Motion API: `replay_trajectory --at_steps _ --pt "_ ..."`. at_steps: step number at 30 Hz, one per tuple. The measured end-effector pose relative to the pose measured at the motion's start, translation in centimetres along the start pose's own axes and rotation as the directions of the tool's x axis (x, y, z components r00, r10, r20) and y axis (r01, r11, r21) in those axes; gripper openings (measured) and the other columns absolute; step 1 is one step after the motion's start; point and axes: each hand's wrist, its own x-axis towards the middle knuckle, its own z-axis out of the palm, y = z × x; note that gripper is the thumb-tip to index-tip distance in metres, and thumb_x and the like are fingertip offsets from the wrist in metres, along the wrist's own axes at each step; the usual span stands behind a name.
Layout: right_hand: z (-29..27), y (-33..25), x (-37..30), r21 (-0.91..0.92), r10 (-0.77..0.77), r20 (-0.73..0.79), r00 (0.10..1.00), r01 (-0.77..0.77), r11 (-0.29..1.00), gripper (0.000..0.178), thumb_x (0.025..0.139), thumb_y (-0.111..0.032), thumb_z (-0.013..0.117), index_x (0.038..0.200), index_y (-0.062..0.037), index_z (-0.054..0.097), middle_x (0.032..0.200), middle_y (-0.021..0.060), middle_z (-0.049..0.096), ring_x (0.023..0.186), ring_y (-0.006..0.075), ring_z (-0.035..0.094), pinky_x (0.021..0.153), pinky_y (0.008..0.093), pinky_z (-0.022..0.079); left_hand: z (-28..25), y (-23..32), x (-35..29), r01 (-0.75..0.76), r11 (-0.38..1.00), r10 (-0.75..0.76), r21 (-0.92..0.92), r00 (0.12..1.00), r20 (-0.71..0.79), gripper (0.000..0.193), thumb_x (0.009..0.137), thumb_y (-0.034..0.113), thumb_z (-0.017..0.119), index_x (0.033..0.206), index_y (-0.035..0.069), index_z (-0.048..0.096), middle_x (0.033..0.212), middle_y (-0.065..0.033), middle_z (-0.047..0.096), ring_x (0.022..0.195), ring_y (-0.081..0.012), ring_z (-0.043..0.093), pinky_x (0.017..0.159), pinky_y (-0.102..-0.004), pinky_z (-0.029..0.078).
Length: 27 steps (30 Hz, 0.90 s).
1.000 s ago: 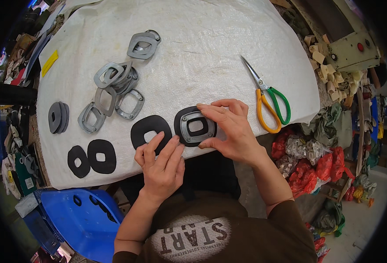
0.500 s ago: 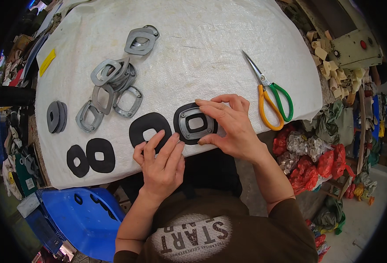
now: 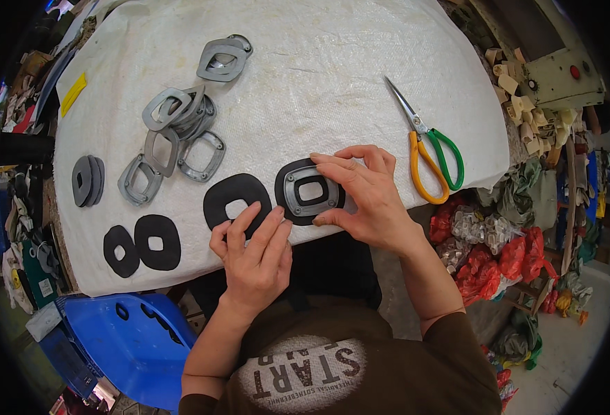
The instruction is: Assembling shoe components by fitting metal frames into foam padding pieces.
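A grey metal frame, rounded-square with a hole, lies on a black foam pad at the table's near edge. Thumb and fingers of my right hand close round the frame's right side from near and far edges. My left hand rests with fingers stretched and slightly apart over the near part of another black pad; its fingertips reach the gap between the two pads. Two more black pads, a smaller one and a larger one, lie to the left.
Several grey frames lie loosely piled at left of centre. A stack of dark grey pads stands further left. Scissors with orange and green handles lie at right. Below the table's left side sits a blue tub; red bags are at right.
The whole scene has shifted very slightly in the view. Both hands keep nearly the same grip and place, with the frame still on its pad.
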Motion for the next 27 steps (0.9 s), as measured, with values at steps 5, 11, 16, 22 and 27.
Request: replay_trajectory --at_steps 5,11,16,22,27 --pt "-0.04 -0.02 0.04 -0.014 0.000 0.012 1.000 0.000 1.000 0.068 0.053 -0.023 0.079 0.115 -0.0102 0.053 0.122 0.0009 0.055 0.106 0.0239 0.048 0.094 0.0388 0.026 -0.05 0.03 0.04 0.000 1.000 0.000 0.008 1.000 0.000 0.026 0.068 0.007 0.064 0.094 0.006 0.064 0.112 -0.0040 0.059 0.109 -0.0255 0.049 0.088 -0.0426 0.028" --pt "-0.06 -0.05 0.03 -0.016 -0.002 0.009 1.000 0.002 1.000 0.068 0.052 -0.023 0.079 0.114 -0.0105 0.053 0.122 0.0005 0.055 0.105 0.0236 0.048 0.094 0.0388 0.026 -0.04 0.01 0.04 0.002 1.000 -0.002 0.001 1.000 0.004 0.026 0.068 0.007 0.064 0.094 0.006 0.064 0.112 -0.0039 0.059 0.109 -0.0253 0.049 0.088 -0.0427 0.028" --pt "-0.05 -0.06 0.07 -0.010 0.001 0.011 1.000 -0.001 1.000 0.069 0.052 -0.023 0.079 0.115 -0.0107 0.053 0.122 0.0002 0.056 0.105 0.0235 0.048 0.094 0.0389 0.026 -0.04 0.01 0.05 0.002 1.000 -0.002 0.006 1.000 0.001 0.026 0.068 0.007 0.064 0.094 0.006 0.064 0.111 -0.0037 0.059 0.108 -0.0251 0.050 0.088 -0.0424 0.028" --pt "-0.12 -0.04 0.10 -0.019 0.003 0.017 1.000 -0.003 1.000 0.070 0.052 -0.025 0.079 0.116 -0.0110 0.054 0.122 -0.0002 0.056 0.105 0.0234 0.048 0.094 0.0388 0.026 -0.05 0.06 0.09 0.000 1.000 0.000 0.008 1.000 0.004 0.025 0.068 0.007 0.064 0.094 0.006 0.064 0.112 -0.0039 0.059 0.108 -0.0249 0.050 0.088 -0.0421 0.028" --pt "-0.19 -0.24 0.26 -0.045 0.018 0.032 0.999 -0.016 0.999 0.069 0.052 -0.026 0.078 0.115 -0.0111 0.054 0.122 -0.0011 0.055 0.106 0.0234 0.047 0.094 0.0380 0.026 -0.04 0.02 -0.04 0.010 1.000 -0.010 -0.014 0.999 -0.031 0.027 0.068 0.007 0.064 0.095 0.007 0.064 0.114 -0.0044 0.057 0.107 -0.0249 0.050 0.087 -0.0413 0.029"
